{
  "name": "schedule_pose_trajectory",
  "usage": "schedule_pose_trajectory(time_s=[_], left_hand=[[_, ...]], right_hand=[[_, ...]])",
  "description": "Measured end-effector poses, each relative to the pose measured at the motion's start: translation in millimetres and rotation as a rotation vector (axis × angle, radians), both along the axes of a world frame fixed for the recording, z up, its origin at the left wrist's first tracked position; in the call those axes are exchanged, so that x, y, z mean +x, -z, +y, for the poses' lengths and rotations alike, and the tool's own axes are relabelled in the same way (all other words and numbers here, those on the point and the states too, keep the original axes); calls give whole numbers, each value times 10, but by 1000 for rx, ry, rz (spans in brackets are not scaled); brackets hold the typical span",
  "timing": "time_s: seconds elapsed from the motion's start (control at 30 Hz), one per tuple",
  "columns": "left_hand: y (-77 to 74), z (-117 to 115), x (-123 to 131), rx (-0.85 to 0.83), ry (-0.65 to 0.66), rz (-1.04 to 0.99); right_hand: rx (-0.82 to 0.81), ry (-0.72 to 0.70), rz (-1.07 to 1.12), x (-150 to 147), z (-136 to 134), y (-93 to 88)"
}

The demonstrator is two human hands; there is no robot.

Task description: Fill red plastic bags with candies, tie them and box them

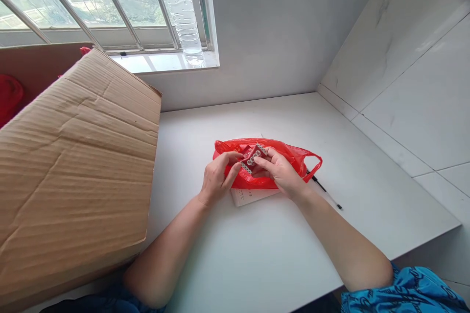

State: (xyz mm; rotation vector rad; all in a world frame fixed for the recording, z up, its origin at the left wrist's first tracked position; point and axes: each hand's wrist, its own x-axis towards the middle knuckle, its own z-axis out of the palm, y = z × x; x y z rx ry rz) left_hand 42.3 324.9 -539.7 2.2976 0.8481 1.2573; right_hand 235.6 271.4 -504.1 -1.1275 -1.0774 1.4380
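Note:
A small dark red packet (pixel 253 156) with pale round marks and dotted ends is held above a red plastic bag (pixel 290 152). My right hand (pixel 279 168) is closed on the packet's right side, thumb on its front. At the packet's left end, my left hand (pixel 223 174) has its thumb and fingertips curved about the edge. More red wrapping shows in the bag's mouth behind the packet. The bag lies on the white table, partly over a white notebook or paper (pixel 253 198) with writing on it.
A pen (pixel 325 188) lies right of the bag, partly under its handle. The large cardboard box (pixel 84 156) on the left has red items inside. A clear water bottle (pixel 185 24) stands on the sill of a barred window. Tiled wall (pixel 411 73) bounds the right side.

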Motion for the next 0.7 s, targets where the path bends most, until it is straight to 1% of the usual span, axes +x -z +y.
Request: schedule_pose_trajectory(time_s=[0.1, 0.27, 0.53, 0.7], left_hand=[[15, 18, 9, 26, -1, 49], [61, 50, 14, -5, -26, 1], [81, 41, 10, -131, -14, -27], [73, 56, -8, -244, -5, -29]], right_hand=[[-5, 43, 10, -11, 12, 46], [45, 4, -62, 4, 19, 48], [53, 9, -96, 18, 24, 20], [6, -3, -87, 4, 3, 3]])
